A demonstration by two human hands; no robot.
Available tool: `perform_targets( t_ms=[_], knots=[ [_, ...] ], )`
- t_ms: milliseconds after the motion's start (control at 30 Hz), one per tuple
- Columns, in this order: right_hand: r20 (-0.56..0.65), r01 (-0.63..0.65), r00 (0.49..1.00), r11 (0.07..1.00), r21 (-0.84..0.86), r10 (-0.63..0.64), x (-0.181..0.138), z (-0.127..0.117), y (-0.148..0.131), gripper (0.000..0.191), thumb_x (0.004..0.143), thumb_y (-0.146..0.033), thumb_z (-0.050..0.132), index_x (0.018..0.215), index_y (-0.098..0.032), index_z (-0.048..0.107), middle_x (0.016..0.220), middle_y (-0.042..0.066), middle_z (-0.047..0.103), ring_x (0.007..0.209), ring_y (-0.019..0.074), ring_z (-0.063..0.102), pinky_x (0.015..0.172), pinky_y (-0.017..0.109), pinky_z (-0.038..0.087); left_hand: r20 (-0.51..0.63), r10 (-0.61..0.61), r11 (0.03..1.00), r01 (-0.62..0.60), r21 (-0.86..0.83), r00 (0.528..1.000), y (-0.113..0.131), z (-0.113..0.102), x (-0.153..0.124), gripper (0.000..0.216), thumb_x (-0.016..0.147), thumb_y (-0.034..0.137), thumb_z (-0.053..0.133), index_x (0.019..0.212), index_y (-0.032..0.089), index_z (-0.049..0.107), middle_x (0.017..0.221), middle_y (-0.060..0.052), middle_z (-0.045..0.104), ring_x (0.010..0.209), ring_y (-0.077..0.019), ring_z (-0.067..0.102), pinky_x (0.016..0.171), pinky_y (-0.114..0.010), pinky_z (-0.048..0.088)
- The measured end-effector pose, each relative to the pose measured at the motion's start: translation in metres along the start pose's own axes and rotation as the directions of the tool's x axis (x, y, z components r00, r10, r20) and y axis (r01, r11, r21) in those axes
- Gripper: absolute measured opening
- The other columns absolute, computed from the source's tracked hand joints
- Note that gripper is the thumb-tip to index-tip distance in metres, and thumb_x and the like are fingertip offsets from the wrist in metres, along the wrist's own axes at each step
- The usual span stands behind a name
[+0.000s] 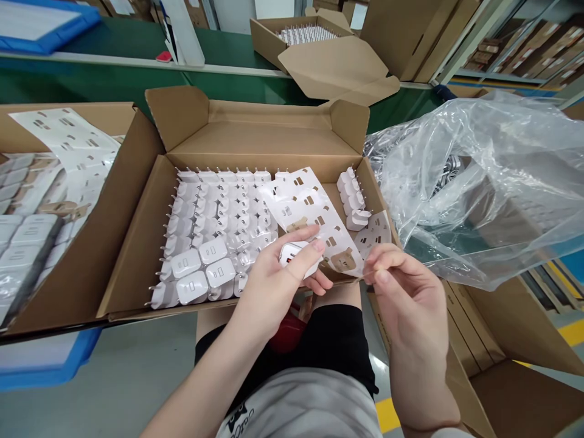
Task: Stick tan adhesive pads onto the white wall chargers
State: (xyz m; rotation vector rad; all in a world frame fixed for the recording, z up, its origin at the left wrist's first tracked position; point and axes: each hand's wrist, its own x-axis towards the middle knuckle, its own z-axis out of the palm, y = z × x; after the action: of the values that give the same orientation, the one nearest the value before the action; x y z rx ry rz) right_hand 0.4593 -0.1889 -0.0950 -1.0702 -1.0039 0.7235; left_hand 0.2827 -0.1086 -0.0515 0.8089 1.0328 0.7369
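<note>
My left hand (285, 274) is closed around a white wall charger (294, 252), whose port end faces up with a bit of red showing in a port. My right hand (401, 292) is pinched at the lower right corner of a sticker sheet (310, 204); whatever thin thing lies between the fingertips is too small to make out. Many of the sheet's stickers are gone, leaving brown cut-outs. Beneath it, an open cardboard box (264, 146) holds rows of white chargers (210, 207) with their pins outward. A few loose chargers (201, 271) rest on top of the rows.
Another short row of chargers (353, 198) lines the box's right wall. To the left stands a second carton (123, 182) with chargers and sticker sheets. A clear plastic bag (483, 182) bulges at the right above an open carton (524, 365). Behind, a box of chargers (269, 45) sits on the green bench.
</note>
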Motion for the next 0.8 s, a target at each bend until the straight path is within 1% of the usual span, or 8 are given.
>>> perform_targets(
  t_ms=[133,300,433,533,600,667,733,800],
  knots=[
    [0.046,-0.068,0.997,0.997,0.020,0.067,0.004,0.006,0.000,0.007,0.099,-0.026,0.080,0.092,-0.023,0.079,0.100,0.004,0.076,0.084,0.0168,0.076,0.079,0.031,0.067,-0.040,0.078,0.988,-0.072,0.138,0.996,-0.001,-0.004,-0.005,0.074,0.077,0.057,0.095,0.134,0.013,0.079,0.059,-0.004,0.074,0.055,-0.0238,0.073,0.057,-0.031,0.060],
    [0.136,-0.049,0.989,0.992,-0.120,0.065,0.013,0.010,-0.007,0.010,0.099,-0.027,0.079,0.090,-0.023,0.077,0.109,0.007,0.078,0.103,0.0200,0.078,0.089,0.032,0.067,-0.112,0.244,0.951,-0.215,0.224,0.963,-0.003,-0.013,-0.011,0.071,0.073,0.051,0.100,0.134,0.019,0.082,0.084,-0.004,0.079,0.054,-0.0187,0.071,0.054,-0.029,0.060],
    [0.178,-0.029,0.982,0.982,-0.187,0.062,0.014,0.009,-0.011,0.013,0.099,-0.031,0.078,0.089,-0.023,0.077,0.111,0.010,0.079,0.107,0.0227,0.079,0.089,0.034,0.067,-0.093,0.213,0.937,-0.176,0.301,0.973,0.013,-0.011,-0.002,0.067,0.072,0.042,0.101,0.133,0.020,0.083,0.079,-0.004,0.079,0.051,-0.0195,0.071,0.049,-0.028,0.057],
    [0.154,-0.035,0.987,0.991,-0.127,0.054,0.011,0.006,-0.013,0.017,0.098,-0.036,0.081,0.088,-0.022,0.076,0.110,0.010,0.080,0.102,0.0232,0.080,0.088,0.036,0.068,0.024,0.127,0.941,-0.128,0.314,0.992,0.031,-0.005,0.007,0.067,0.072,0.041,0.099,0.133,0.018,0.082,0.070,-0.003,0.076,0.048,-0.0201,0.069,0.048,-0.028,0.055],
    [0.201,-0.123,0.972,0.992,0.001,0.120,0.012,0.004,-0.014,0.023,0.096,-0.042,0.083,0.088,-0.022,0.074,0.113,0.012,0.081,0.101,0.0256,0.082,0.089,0.042,0.070,0.087,0.093,0.960,-0.113,0.255,0.992,0.039,-0.002,0.011,0.069,0.072,0.039,0.095,0.135,0.017,0.079,0.068,-0.001,0.074,0.049,-0.0185,0.069,0.050,-0.028,0.056],
    [0.295,-0.275,0.928,0.952,0.136,0.226,0.016,0.002,-0.012,0.029,0.095,-0.046,0.084,0.088,-0.022,0.069,0.123,0.014,0.083,0.109,0.0306,0.084,0.094,0.050,0.071,0.111,0.071,0.981,-0.090,0.171,0.991,0.043,0.000,0.014,0.072,0.073,0.035,0.091,0.140,0.014,0.076,0.067,0.001,0.073,0.048,-0.0172,0.067,0.050,-0.027,0.056],
    [0.357,-0.391,0.885,0.894,0.220,0.299,0.022,0.000,-0.008,0.030,0.094,-0.047,0.085,0.089,-0.023,0.067,0.138,0.016,0.080,0.122,0.0347,0.081,0.102,0.058,0.069,0.077,0.073,0.991,-0.081,0.110,0.994,0.044,-0.001,0.014,0.075,0.073,0.032,0.087,0.143,0.012,0.072,0.066,0.001,0.071,0.048,-0.0166,0.066,0.049,-0.027,0.054],
    [0.360,-0.438,0.871,0.859,0.264,0.334,0.029,-0.001,-0.002,0.027,0.094,-0.043,0.085,0.091,-0.023,0.068,0.149,0.016,0.075,0.131,0.0356,0.077,0.108,0.061,0.065,-0.023,0.125,0.988,-0.122,0.091,0.992,0.042,-0.005,0.009,0.076,0.075,0.031,0.088,0.146,0.014,0.069,0.070,0.001,0.072,0.051,-0.0162,0.067,0.051,-0.027,0.055]
  ],
)
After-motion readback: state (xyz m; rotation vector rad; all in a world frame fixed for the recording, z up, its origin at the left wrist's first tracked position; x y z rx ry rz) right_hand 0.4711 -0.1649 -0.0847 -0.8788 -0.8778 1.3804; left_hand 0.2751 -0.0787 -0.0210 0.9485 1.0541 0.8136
